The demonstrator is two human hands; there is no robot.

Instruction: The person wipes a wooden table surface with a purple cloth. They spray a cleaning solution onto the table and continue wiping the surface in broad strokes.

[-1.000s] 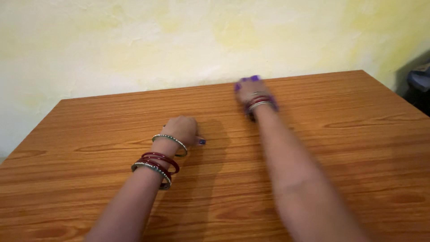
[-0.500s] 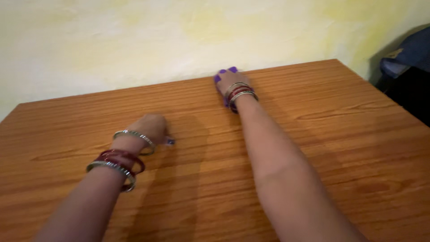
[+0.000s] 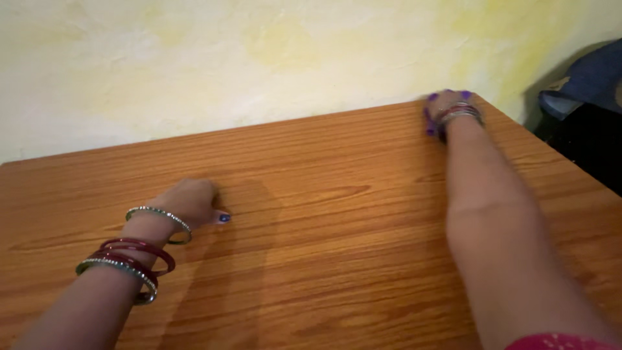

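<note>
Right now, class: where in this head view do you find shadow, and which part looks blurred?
Head view: the left hand casts a soft shadow rightwards on the wooden table; the right hand at the far edge is slightly blurred, over something purple; light is even, no glare.

1. The left hand [image 3: 188, 202] had dark blue-purple polish on its thumbnail, the only nail in view.
2. The left wrist wore one thin silver bangle [image 3: 159, 216] studded with small stones.
3. Further up the left forearm sat a stack of dark red bangles [image 3: 133, 254], with another silver studded one alongside.
4. The right hand [image 3: 448, 107] showed purple-painted nails.
5. The right wrist carried a cluster of red and silver bangles [image 3: 461, 114].
6. A bit of pink patterned sleeve [image 3: 557, 341] showed on the right arm at the bottom edge.
</note>
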